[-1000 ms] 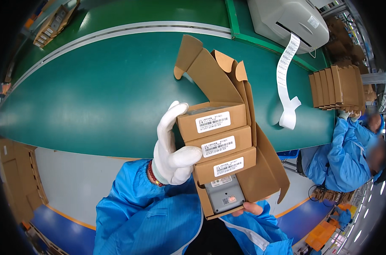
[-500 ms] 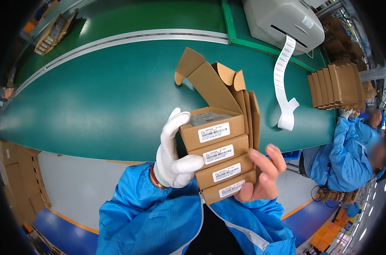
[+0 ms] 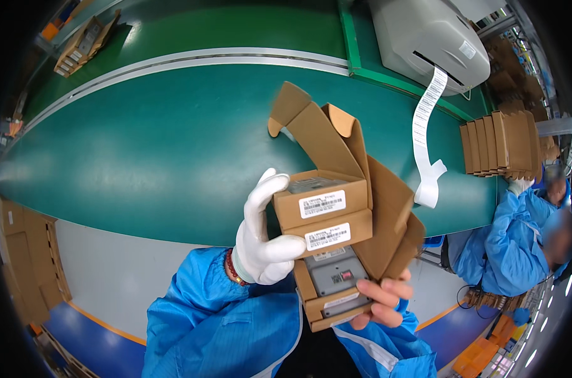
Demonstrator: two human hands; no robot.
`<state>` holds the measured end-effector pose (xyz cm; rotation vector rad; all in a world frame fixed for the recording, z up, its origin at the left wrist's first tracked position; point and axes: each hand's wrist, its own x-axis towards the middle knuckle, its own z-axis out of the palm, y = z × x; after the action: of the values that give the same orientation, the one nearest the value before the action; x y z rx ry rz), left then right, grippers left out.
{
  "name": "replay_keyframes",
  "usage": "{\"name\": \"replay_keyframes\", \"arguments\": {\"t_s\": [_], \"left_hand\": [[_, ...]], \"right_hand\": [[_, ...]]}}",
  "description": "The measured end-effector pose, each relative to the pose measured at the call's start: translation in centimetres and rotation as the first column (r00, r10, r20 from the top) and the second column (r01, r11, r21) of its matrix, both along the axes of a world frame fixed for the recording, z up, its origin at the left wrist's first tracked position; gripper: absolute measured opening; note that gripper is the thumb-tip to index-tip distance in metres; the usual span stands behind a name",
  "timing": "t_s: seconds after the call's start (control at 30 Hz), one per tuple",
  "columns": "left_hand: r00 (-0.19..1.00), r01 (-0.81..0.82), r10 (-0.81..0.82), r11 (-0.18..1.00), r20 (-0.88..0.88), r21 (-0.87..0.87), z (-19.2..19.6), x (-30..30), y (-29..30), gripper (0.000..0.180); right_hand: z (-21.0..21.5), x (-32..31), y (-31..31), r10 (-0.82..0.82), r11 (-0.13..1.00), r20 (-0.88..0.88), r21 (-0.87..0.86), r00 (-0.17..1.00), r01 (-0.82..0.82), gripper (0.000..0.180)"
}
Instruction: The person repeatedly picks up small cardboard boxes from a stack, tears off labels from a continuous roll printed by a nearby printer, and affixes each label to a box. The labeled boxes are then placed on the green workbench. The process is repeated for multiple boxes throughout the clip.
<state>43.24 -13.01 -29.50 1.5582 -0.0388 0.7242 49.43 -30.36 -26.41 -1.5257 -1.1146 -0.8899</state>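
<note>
White-gloved L hand [image 3: 264, 236] grips upper brown boxes [image 3: 325, 220] of a stack, nr front edge of green bench [image 3: 172, 151]; bare R hand [image 3: 385, 301] holds lower open boxes [image 3: 305, 281] w/ grey devices [image 3: 328, 277] inside.

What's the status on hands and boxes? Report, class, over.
Gloved left hand grips cardboard boxes. Bare right hand touches open lower box. Grey device exposed inside. Raised flaps alongside.

Boxes [image 3: 290, 220] between my left hand [image 3: 257, 249] and right hand [image 3: 385, 301]. Device [image 3: 335, 278] in open box [image 3: 303, 281] near right hand. Desk [image 3: 172, 145] ahead of both hands. Printer [image 3: 434, 47] ahead and right of right hand, label strip [image 3: 428, 104] before it; carton stack [image 3: 514, 142] farther right.
</note>
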Motion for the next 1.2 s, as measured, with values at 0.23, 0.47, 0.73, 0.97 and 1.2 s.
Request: {"name": "replay_keyframes", "arguments": {"t_s": [0.23,0.47,0.73,0.97,1.2], "left_hand": [[0.980,-0.001,-0.027,0.990,-0.195,-0.143,1.0,-0.5,-0.1,0.032],[0.991,0.087,-0.091,0.995,-0.103,-0.043,0.0,-0.7,0.7,0.038],[0.989,-0.127,0.096,0.939,0.110,0.321,-1.8,0.4,-1.0,0.084],[0.988,-0.128,0.066,0.843,0.137,0.522,1.6,1.4,0.3,0.076],[0.940,-0.282,0.299,0.417,0.163,0.864,4.1,5.6,10.5,0.057]], "right_hand": [[-0.3,-2.4,-2.0,-0.132,0.990,0.005,-0.053,0.991,0.132,0.018],[-0.2,-1.2,-1.0,-0.056,0.998,-0.002,-0.039,0.998,0.056,0.020],[4.7,5.1,2.1,0.166,0.883,-0.720,-0.195,0.674,-0.426,0.043],[9.9,12.2,6.8,-0.177,0.559,-0.891,-0.440,0.418,-0.702,0.056],[3.6,18.1,16.6,0.222,0.795,-0.649,-0.311,0.728,-0.520,0.037]]}}
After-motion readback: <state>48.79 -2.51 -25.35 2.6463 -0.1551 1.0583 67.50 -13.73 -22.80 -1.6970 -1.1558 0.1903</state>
